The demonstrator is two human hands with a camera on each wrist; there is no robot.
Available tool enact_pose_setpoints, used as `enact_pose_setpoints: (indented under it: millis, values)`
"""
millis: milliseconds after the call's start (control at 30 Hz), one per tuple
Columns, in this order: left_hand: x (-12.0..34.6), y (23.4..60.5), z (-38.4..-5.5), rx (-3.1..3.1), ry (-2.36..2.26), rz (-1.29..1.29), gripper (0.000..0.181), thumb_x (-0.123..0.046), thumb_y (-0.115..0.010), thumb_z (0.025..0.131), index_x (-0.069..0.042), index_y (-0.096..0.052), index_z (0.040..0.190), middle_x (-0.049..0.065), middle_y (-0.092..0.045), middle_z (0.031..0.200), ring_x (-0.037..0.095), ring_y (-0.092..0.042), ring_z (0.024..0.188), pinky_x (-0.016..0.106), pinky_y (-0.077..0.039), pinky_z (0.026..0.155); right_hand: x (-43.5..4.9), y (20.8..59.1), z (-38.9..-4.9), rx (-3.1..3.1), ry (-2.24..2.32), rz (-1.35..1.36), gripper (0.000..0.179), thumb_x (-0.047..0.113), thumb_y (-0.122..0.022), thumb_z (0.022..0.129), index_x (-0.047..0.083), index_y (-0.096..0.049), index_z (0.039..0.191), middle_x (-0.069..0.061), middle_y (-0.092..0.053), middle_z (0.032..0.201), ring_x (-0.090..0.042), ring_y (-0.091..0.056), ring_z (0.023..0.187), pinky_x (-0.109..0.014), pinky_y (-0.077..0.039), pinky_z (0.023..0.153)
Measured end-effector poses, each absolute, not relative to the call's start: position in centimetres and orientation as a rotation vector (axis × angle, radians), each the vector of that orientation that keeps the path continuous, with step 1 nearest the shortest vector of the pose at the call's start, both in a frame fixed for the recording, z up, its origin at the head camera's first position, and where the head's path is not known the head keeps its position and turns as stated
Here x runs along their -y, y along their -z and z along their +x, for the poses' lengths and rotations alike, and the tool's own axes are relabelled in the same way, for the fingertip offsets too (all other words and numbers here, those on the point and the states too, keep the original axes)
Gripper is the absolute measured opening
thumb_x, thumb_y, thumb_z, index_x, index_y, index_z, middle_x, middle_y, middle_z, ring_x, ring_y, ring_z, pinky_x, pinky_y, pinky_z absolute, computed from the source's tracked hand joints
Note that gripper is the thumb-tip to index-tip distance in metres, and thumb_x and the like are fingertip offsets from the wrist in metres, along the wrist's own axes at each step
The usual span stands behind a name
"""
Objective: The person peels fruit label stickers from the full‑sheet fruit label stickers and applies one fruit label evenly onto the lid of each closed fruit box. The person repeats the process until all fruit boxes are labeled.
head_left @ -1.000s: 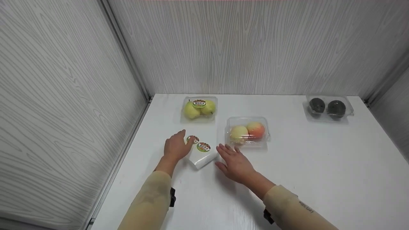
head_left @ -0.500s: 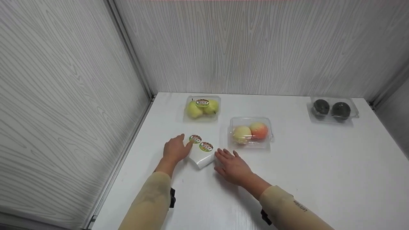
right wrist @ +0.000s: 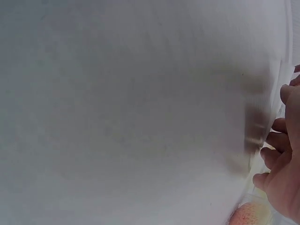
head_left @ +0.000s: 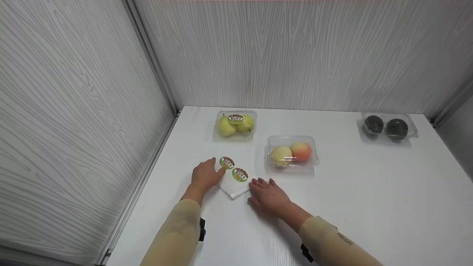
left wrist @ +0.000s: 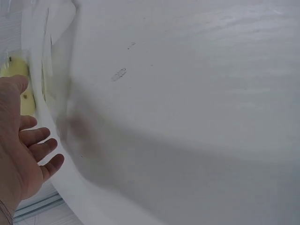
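A white sheet (head_left: 232, 186) bearing two round fruit-label stickers (head_left: 240, 174) lies on the white table between both hands. Its near corner points toward me. My left hand (head_left: 207, 175) rests at the sheet's left edge, thumb over the paper beside the stickers. In the left wrist view its fingers (left wrist: 42, 149) are loosely bent and apart. My right hand (head_left: 270, 197) lies palm down at the right edge, fingertips touching the paper and thumb spread away. The right wrist view shows the sheet's edge (right wrist: 281, 77) beside those fingers, which are partly cut off by the frame.
Behind the sheet stands a clear box of pears (head_left: 235, 125) with a label on its lid. Right of that is a clear box of peach-like fruit (head_left: 292, 153). A third clear box with two dark round fruits (head_left: 386, 127) sits far right. Grey panels (head_left: 288, 55) enclose the table.
The sheet's curled near edge has flattened toward the table. Both hands have shifted slightly toward me with it, and the right fingertips have come onto its edge. The fruit boxes stay put.
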State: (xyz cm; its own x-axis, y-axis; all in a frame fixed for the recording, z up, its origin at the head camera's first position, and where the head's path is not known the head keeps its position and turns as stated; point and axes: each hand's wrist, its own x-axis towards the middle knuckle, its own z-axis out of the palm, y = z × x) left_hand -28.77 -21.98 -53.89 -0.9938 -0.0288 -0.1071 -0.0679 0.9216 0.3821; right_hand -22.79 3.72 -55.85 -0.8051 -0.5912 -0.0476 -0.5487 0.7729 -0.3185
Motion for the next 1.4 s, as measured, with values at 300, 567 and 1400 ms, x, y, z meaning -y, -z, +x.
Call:
enact_pose_setpoints:
  millis: [300, 567, 1400]
  values:
    - [21.69, 54.52, -28.93, -2.988, -0.577, -0.080, 0.072, -0.047, -0.061, 0.103, 0.004, -0.050, 0.154, 0.021, -0.057, 0.152, 0.041, -0.053, 0.141, 0.055, -0.040, 0.117, -3.60, 56.25, -22.52, -2.815, 0.451, -0.909, 0.058, 0.039, -0.056, 0.109, 0.002, -0.053, 0.154, -0.016, -0.049, 0.161, -0.035, -0.041, 0.152, -0.059, -0.028, 0.124]
    - [21.42, 54.57, -29.32, -2.974, -0.514, -0.050, 0.076, -0.046, -0.069, 0.099, 0.003, -0.049, 0.155, 0.022, -0.057, 0.151, 0.041, -0.053, 0.141, 0.057, -0.039, 0.117, -3.67, 56.24, -22.63, -2.823, 0.436, -0.908, 0.060, 0.040, -0.056, 0.110, 0.001, -0.051, 0.155, -0.017, -0.047, 0.162, -0.035, -0.040, 0.153, -0.059, -0.027, 0.124]
    - [21.36, 54.26, -29.62, -2.972, -0.529, -0.014, 0.074, -0.040, -0.078, 0.096, 0.000, -0.053, 0.153, 0.021, -0.064, 0.143, 0.044, -0.060, 0.132, 0.054, -0.046, 0.111, -3.56, 56.18, -22.74, -2.778, 0.382, -0.846, 0.062, 0.043, -0.051, 0.111, 0.006, -0.046, 0.160, -0.012, -0.040, 0.167, -0.030, -0.034, 0.156, -0.058, -0.022, 0.126]
